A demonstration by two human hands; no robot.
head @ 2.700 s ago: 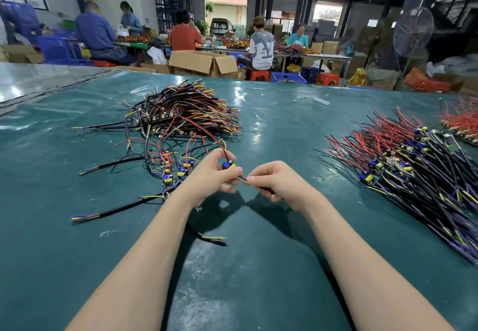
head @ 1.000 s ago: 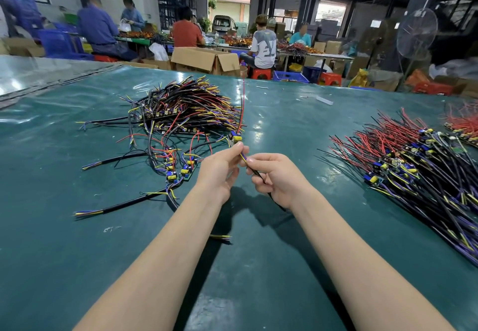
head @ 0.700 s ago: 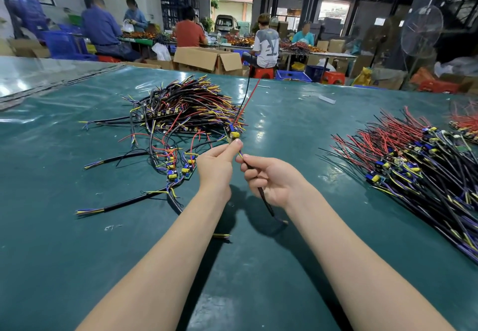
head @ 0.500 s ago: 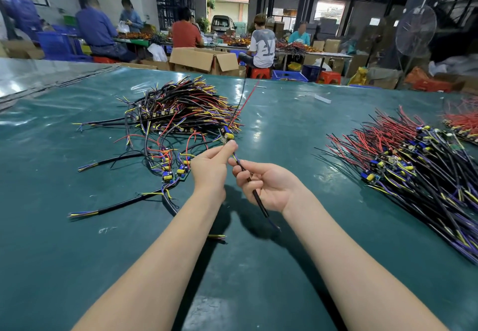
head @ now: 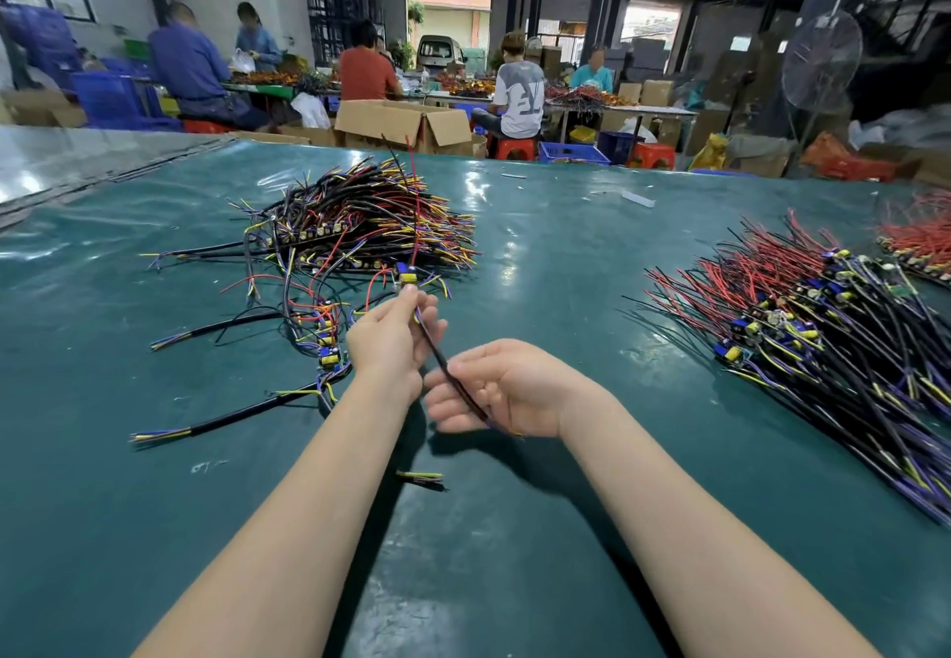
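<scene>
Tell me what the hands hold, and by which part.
One wire: the left hand pinches it just below its small board, the right hand holds the black length lower down.

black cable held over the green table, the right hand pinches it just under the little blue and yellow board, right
No: the left hand pinches the black cable just under the blue and yellow board; the right hand holds it lower down, over the green table. The head view shows this.
</scene>
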